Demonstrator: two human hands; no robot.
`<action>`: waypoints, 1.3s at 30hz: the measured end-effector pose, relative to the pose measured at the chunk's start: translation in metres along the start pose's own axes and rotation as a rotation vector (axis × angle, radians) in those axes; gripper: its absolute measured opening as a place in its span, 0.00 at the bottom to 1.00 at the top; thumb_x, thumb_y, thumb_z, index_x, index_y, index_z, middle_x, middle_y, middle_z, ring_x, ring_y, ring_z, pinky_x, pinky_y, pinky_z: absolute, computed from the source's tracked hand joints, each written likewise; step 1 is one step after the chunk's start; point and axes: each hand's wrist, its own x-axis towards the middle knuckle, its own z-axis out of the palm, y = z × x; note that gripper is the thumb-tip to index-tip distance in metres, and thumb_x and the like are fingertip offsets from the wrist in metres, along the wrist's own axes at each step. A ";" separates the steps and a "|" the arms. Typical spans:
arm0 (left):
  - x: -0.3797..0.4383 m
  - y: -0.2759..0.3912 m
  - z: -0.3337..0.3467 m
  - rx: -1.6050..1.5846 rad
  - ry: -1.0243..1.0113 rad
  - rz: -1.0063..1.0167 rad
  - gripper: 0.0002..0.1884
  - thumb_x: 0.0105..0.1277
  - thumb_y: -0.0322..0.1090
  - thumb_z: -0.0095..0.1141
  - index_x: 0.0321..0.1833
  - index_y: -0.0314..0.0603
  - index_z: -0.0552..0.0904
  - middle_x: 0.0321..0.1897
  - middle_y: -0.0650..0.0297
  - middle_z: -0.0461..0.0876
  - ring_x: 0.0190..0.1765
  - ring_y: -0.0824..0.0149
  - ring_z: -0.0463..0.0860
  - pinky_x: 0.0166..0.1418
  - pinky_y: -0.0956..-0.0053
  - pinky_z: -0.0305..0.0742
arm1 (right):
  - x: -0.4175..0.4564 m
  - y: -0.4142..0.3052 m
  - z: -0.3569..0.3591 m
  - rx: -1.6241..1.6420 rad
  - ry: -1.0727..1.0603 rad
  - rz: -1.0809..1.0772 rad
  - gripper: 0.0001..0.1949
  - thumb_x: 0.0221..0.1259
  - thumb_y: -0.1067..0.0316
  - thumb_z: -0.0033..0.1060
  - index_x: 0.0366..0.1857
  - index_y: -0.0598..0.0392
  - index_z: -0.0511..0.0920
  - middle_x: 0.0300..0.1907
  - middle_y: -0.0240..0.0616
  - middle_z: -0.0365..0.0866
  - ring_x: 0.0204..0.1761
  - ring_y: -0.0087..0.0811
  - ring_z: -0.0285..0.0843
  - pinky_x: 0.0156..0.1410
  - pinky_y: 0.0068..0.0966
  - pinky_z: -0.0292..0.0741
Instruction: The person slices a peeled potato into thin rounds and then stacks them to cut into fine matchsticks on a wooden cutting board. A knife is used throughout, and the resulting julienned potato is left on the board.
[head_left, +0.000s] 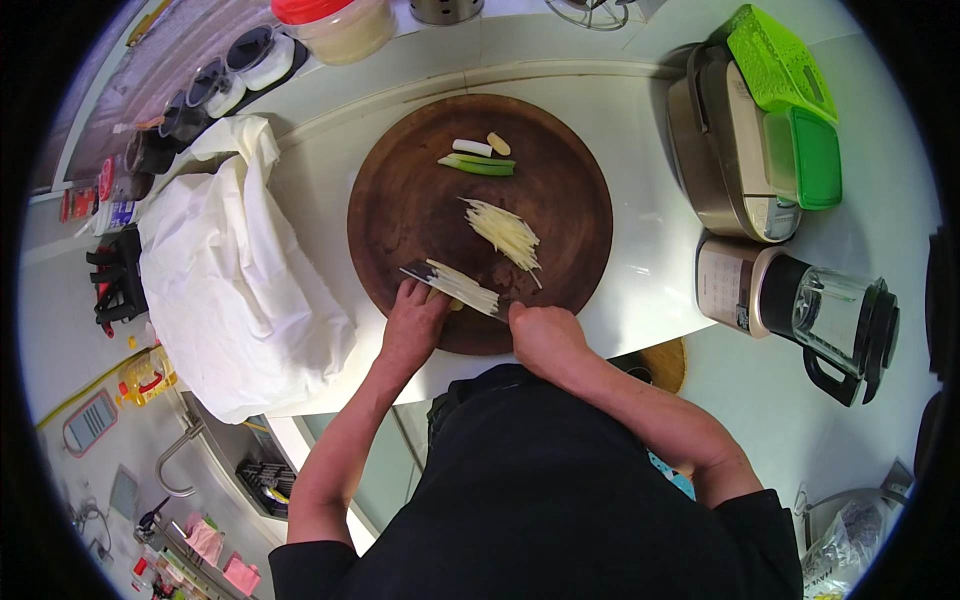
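On a round dark wooden chopping board (420, 180) my right hand (547, 337) grips the handle of a kitchen knife (412, 271). Pale thin strips (469, 289) lie along the blade. My left hand (417, 319) is at the blade's left end, its fingers on a pale piece (454, 304) mostly hidden under the blade and fingers. A heap of pale shreds (504, 234) lies near the board's middle. Farther back are green scallion pieces (478, 164), a white scallion piece (472, 147) and a small yellowish slice (498, 144).
A white cloth (232, 285) covers something left of the board. At the right stand a rice cooker (720, 142), a green-lidded box (817, 157), a green basket (780, 64) and a blender (836, 315). Jars (259, 58) line the back left; a sink faucet (169, 465) is at lower left.
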 end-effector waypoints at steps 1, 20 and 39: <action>0.000 0.000 0.001 0.010 0.006 0.001 0.15 0.66 0.28 0.62 0.55 0.44 0.89 0.63 0.54 0.83 0.68 0.44 0.77 0.72 0.56 0.78 | 0.000 0.000 0.000 0.002 0.001 0.006 0.08 0.63 0.71 0.57 0.37 0.65 0.82 0.30 0.59 0.89 0.33 0.57 0.92 0.41 0.51 0.87; -0.005 -0.001 0.008 0.010 0.017 0.001 0.21 0.64 0.25 0.58 0.61 0.43 0.86 0.64 0.54 0.82 0.65 0.43 0.77 0.70 0.54 0.80 | 0.018 -0.006 -0.005 0.029 -0.078 0.012 0.07 0.60 0.74 0.58 0.36 0.63 0.85 0.34 0.59 0.90 0.39 0.59 0.92 0.46 0.53 0.87; -0.002 0.007 0.010 0.020 0.044 -0.039 0.25 0.61 0.22 0.58 0.63 0.43 0.85 0.65 0.53 0.81 0.67 0.42 0.76 0.72 0.54 0.78 | 0.031 -0.003 0.009 0.052 -0.044 0.022 0.08 0.60 0.73 0.58 0.36 0.64 0.85 0.34 0.59 0.90 0.39 0.60 0.92 0.46 0.53 0.86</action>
